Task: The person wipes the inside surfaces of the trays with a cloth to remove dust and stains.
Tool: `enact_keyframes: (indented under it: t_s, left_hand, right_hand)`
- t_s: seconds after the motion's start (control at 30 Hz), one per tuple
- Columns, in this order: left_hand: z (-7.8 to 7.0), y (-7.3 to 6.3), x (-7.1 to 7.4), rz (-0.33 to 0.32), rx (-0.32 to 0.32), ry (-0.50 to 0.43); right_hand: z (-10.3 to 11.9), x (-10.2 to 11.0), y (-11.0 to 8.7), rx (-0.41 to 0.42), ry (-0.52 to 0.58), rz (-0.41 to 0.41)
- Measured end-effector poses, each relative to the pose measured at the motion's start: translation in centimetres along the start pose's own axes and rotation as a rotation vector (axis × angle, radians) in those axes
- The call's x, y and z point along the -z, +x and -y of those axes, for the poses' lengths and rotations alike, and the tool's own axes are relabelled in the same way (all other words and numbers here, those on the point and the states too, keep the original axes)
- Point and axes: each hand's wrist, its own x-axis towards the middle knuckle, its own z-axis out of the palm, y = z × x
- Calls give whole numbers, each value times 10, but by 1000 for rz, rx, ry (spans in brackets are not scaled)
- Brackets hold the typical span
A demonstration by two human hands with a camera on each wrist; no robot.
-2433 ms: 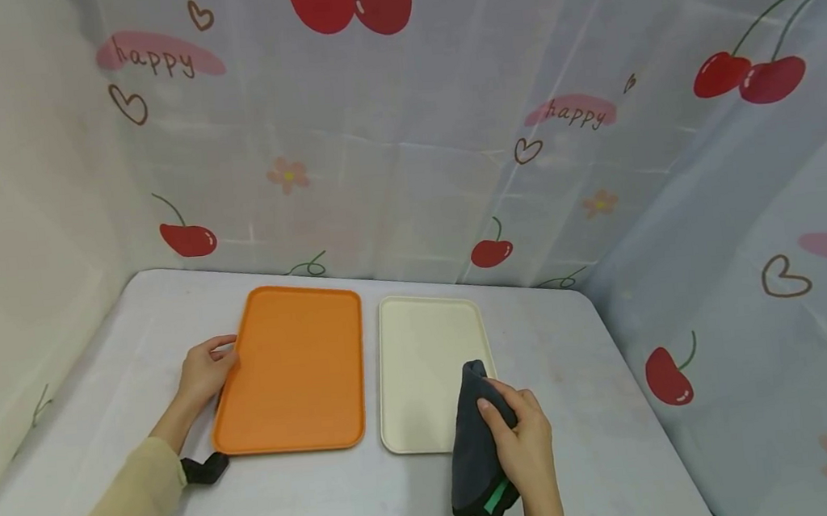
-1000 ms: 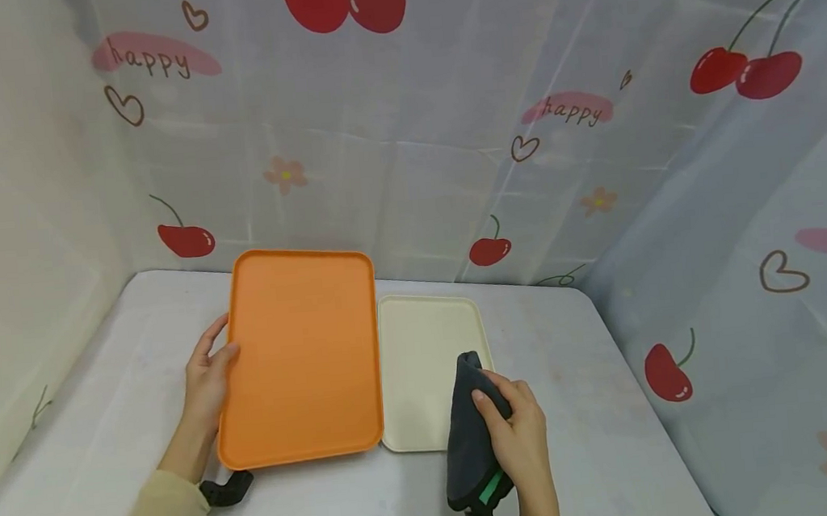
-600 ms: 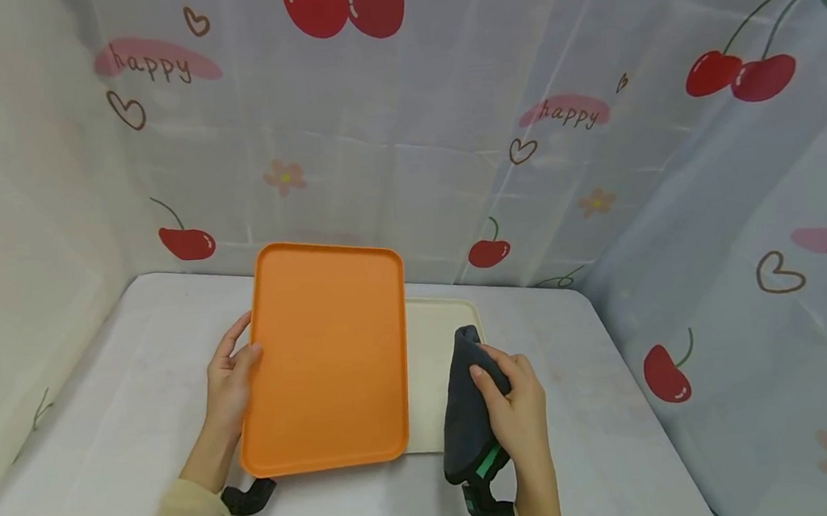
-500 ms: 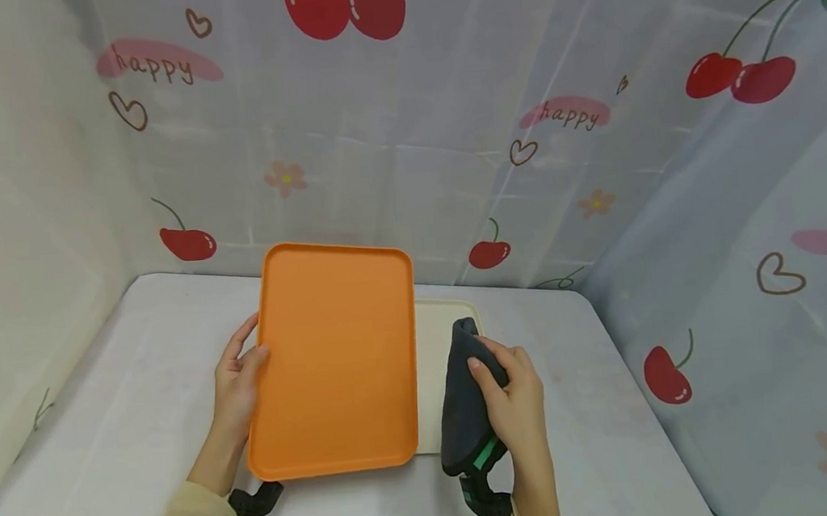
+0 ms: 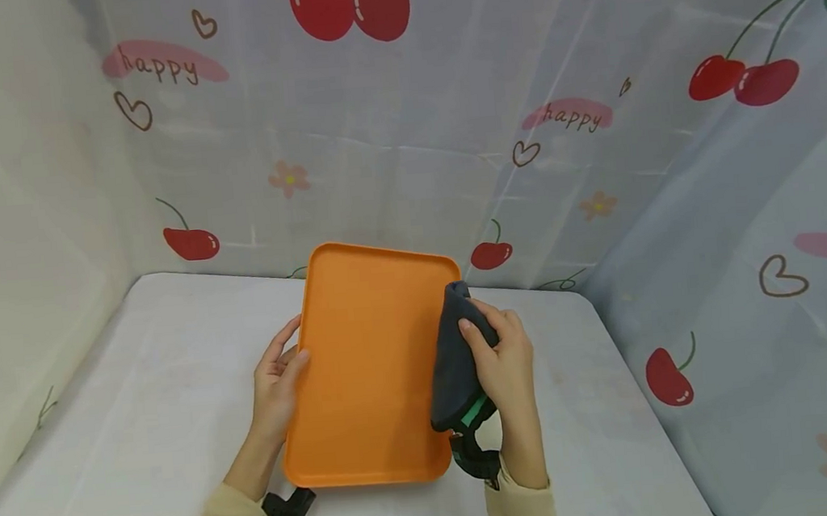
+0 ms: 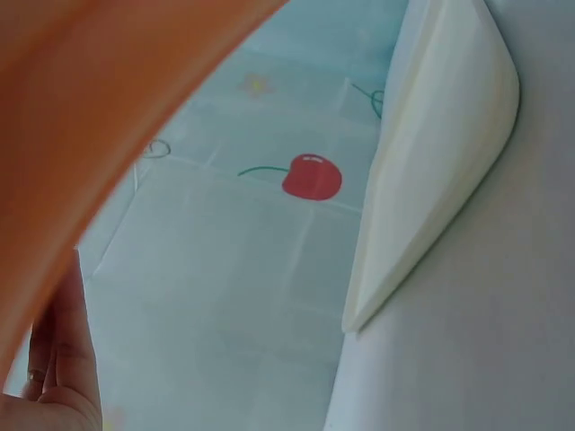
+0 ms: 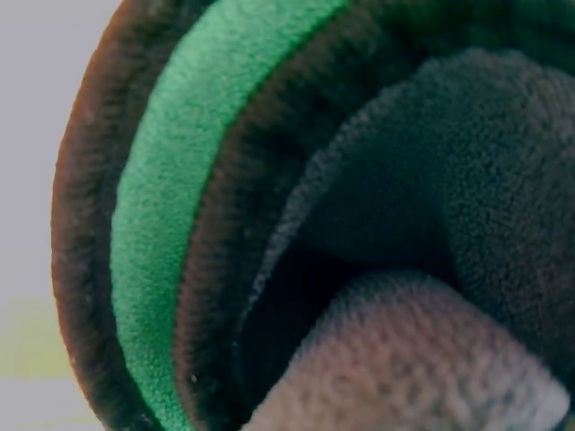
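Orange tray (image 5: 371, 367) raised above tabletop (image 5: 144, 441), between hands, leaning toward one o'clock. Left hand (image 5: 274, 390) at its nine o'clock edge, thumb and fingers pinching rim. Right hand (image 5: 505, 364) at three o'clock, fingers pinching gray cloth (image 5: 454, 360); cloth-tray contact unclear. Cream tray (image 6: 440, 153) on tabletop, toward one o'clock in left wrist view.

A tray (image 5: 364, 367) is showing plain orange; at its three o'clock, a cloth (image 5: 453, 368) is showing dark grey, striped green.
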Motion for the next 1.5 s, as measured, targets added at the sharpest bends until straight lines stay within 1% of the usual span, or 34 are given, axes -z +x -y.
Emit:
enact_keyframes:
  t_s: [0.13, 0.33, 0.47, 0.67, 0.83, 1.03, 1.13, 1.3, 1.5]
  left_hand:
    - [2, 1, -7, 11, -23, -14]
    - [4, -1, -14, 10, -37, -33]
    - [5, -3, -15, 7, -36, -35]
    - [6, -3, -15, 3, -42, -47]
    - [8, -2, -15, 4, -43, -61]
    - [9, -2, -17, 17, -49, -72]
    - [10, -2, -18, 17, -42, -60]
    - [11, -3, -18, -4, -32, -22]
    - [12, -4, -20, -5, -28, -14]
  right_hand:
    - [3, -3, 14, -15, -26, 4]
    - [2, -9, 31, -70, -49, 18]
    - [2, -12, 37, -93, -61, 19]
    - [4, -16, 44, -107, -87, 33]
    - [10, -20, 48, -113, -96, 52]
    - [16, -27, 48, -113, -80, 62]
    - [20, -31, 47, -107, -71, 73]
    - [25, -40, 46, -91, -56, 89]
    - [33, -53, 44, -52, -30, 123]
